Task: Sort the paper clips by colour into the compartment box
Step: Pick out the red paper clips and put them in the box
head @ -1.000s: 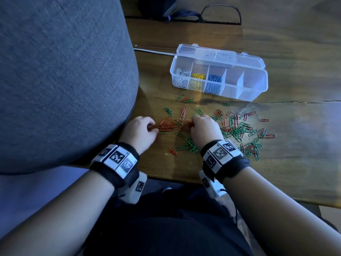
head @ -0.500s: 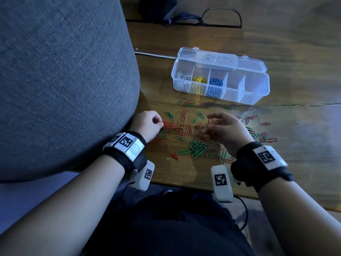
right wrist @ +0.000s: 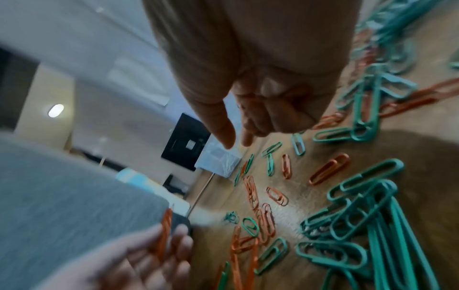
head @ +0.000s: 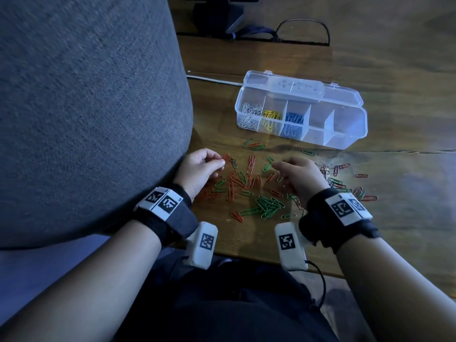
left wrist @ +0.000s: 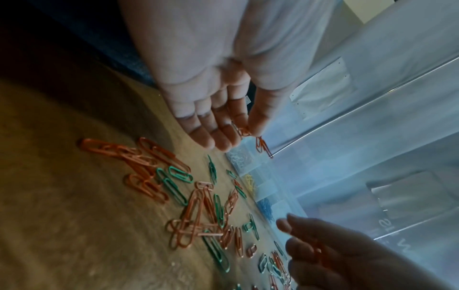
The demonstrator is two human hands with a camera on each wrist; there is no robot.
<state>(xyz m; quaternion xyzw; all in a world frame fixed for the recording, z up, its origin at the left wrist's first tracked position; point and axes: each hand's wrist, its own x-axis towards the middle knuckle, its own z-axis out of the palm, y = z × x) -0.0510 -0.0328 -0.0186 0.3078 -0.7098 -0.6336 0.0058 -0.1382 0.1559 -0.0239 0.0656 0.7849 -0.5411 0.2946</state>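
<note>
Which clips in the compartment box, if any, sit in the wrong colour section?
None that shows. In the compartment box the white, yellow and blue clips each keep to their own section. Two sections hold nothing; red and green clips lie loose on the table.

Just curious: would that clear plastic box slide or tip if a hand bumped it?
The compartment box looks light: thin clear plastic, only three cells holding clips. It would probably slide on the smooth wooden table. Tipping seems unlikely, since it sits low and long.
</note>
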